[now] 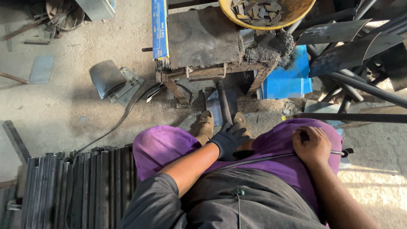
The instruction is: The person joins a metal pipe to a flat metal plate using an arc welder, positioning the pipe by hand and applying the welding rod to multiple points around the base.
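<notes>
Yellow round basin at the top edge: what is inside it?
The yellow round basin holds a heap of small flat grey metal offcuts. Its bottom beneath them is covered, and the frame edge cuts off its far part.

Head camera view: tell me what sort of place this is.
Most likely a metalworking or welding workshop. A rough steel work block stands on a dusty concrete floor, a yellow basin holds cut metal scraps, and steel bars lie stacked beside the seated person, whose right hand grips a thin rod.
</notes>
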